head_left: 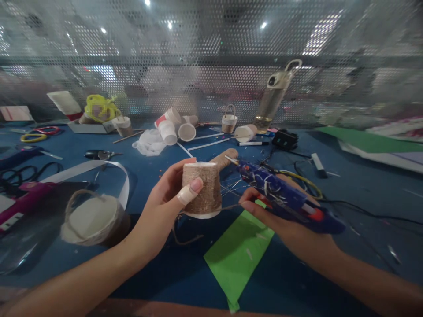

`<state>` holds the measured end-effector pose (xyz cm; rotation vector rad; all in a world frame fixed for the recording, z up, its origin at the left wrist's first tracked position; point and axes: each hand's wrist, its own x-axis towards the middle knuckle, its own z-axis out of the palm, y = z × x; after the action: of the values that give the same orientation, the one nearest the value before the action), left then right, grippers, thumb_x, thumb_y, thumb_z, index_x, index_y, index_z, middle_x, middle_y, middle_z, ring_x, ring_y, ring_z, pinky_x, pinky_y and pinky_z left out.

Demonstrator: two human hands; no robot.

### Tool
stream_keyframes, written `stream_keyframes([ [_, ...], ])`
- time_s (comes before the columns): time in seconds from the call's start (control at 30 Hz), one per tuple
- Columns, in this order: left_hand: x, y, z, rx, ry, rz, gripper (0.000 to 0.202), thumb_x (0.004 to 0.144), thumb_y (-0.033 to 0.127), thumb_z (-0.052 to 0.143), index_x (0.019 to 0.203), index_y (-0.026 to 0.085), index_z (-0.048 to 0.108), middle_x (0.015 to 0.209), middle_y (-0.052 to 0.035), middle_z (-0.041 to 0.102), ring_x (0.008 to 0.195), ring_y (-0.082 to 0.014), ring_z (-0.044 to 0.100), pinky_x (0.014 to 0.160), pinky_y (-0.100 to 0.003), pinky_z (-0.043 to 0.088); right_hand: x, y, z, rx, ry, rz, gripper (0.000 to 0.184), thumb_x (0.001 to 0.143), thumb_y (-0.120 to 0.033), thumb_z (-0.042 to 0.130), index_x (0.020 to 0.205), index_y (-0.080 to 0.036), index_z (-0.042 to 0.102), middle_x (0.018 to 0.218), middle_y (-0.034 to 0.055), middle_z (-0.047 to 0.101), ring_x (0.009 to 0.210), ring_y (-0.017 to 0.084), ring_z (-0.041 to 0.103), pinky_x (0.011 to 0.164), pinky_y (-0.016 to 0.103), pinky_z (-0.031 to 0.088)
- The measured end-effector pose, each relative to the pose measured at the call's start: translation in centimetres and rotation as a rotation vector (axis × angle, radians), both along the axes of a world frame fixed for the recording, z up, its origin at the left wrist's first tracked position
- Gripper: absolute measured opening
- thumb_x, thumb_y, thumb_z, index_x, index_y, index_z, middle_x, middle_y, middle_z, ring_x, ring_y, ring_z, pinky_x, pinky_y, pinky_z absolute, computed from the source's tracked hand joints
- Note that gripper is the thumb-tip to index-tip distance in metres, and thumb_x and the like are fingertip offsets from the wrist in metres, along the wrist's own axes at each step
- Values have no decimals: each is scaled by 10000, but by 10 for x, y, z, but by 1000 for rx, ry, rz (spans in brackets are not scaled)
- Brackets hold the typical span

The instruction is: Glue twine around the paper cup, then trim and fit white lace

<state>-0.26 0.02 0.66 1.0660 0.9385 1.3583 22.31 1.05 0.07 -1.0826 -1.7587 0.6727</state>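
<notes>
My left hand [172, 189], with a bandage round its thumb, is wrapped about a paper cup [205, 193] covered in brown twine. A white band of the cup shows along one edge. From the cup a strand of twine [230, 207] runs to the fingertips of my right hand [264, 207], which pinch it. The same hand grips a blue hot glue gun [274, 185], its nozzle pointing left, up beside the cup. Behind the cup lies a brown twine roll [226, 158]. Beneath my right hand a green paper sheet [239, 255] rests on the table.
A twine-handled cup basket [92, 220] stands at the left, by a magenta tool [26, 202]. White paper cups [168, 125], a small basket [229, 121] and a tall bottle [272, 101] stand farther back, before a perforated metal screen [198, 57]. Black cables [363, 213] cross the right side.
</notes>
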Motion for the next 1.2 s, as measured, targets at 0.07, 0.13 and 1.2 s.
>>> stream_keyframes([
  [0.07,0,0,-1,-4,10,2,455,849,388,764,1270,277,636,1318,-42,679,1271,-278,585,1029,-349,467,1,0,-1,13,-9,-41,188,845,-426,751,846,-271,644,841,-12,687,777,182,670,732,330,582],
  [0.13,0,0,-2,-7,17,-5,457,848,395,763,1271,281,636,1323,-43,677,1277,-284,578,1041,-361,456,2,-1,0,23,-39,-70,207,852,-457,733,834,-266,654,848,-8,689,787,183,665,765,337,575],
  [1.2,10,-8,2,-191,-310,-137,301,883,305,736,1169,215,742,1085,-68,765,1129,-257,680,1004,-351,526,-8,-5,-8,-29,154,74,101,865,-244,739,881,-269,642,833,-48,697,715,119,694,632,222,589],
])
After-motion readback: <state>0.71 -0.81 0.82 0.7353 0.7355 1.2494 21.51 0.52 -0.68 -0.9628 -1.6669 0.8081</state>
